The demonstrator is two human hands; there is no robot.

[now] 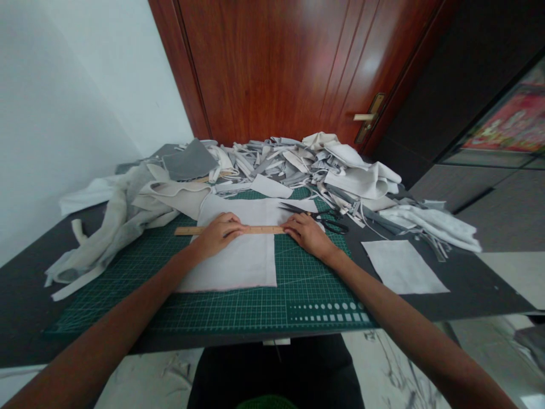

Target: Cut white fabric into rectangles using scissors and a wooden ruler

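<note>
Wooden ruler (261, 229): flat across the white cloth (238, 261), long axis running from 9 to 3 o'clock.
Nearer hand: neither; both touch the ruler, its exposed middle running toward 3 o'clock from the left fingers, its far end jutting out at 9.
Left hand (219, 233): fingers drawn together, tips on the ruler; pinching or only pressing, I cannot tell.
Right hand (309, 234): fingers bent, tips on the ruler toward 3 o'clock, covering that end; grip or press, again unclear.
Black scissors (315, 216): just beside the right hand toward 1 o'clock, blades pointing between 9 and 10.
Cutting mat (319, 272): green, beneath the cloth, on the dark tabletop (468, 281).
</note>
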